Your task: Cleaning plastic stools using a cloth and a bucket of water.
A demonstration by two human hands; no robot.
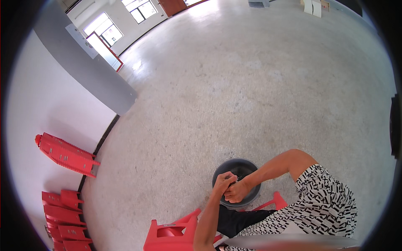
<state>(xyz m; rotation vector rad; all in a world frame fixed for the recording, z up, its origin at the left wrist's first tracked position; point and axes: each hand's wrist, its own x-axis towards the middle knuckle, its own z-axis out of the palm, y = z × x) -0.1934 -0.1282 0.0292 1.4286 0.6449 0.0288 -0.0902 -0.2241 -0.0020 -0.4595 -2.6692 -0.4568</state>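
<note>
A round dark grey basin [224,166] stands on the floor close in front of me, with dark contents I cannot make out. Over its near left part my left hand [224,181] is held with the fingers curled in. Tight against it, my right hand [237,192] is closed like a fist, its forearm reaching in from the right across the rim. Something small and dark seems to sit between the two hands, but the fingers mostly cover it and its kind cannot be told.
A red plastic stool [158,232] stands left of my left forearm; another red stool's leg [279,201] shows behind the basin's near right side. Stacked red stools [67,154] line the left wall near a grey pillar [86,62]. Concrete floor [234,96] stretches ahead.
</note>
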